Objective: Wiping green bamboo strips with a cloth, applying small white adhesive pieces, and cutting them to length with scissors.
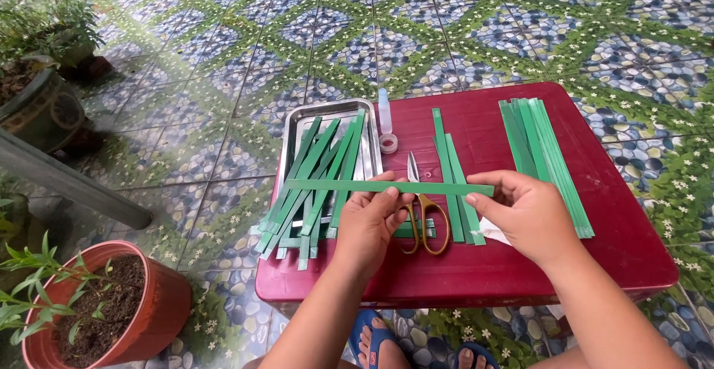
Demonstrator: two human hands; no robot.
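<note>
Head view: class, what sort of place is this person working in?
Probably a home patio or courtyard: a patterned tiled floor, potted plants such as the terracotta pot, and a low red table where both hands hold a green strip.

1. I am sitting in a home patio or courtyard, its tiled floor point(461, 34) patterned with pebbles and flowers
2. Potted plants point(104, 309) are standing beside my low red plastic table point(476, 272)
</note>
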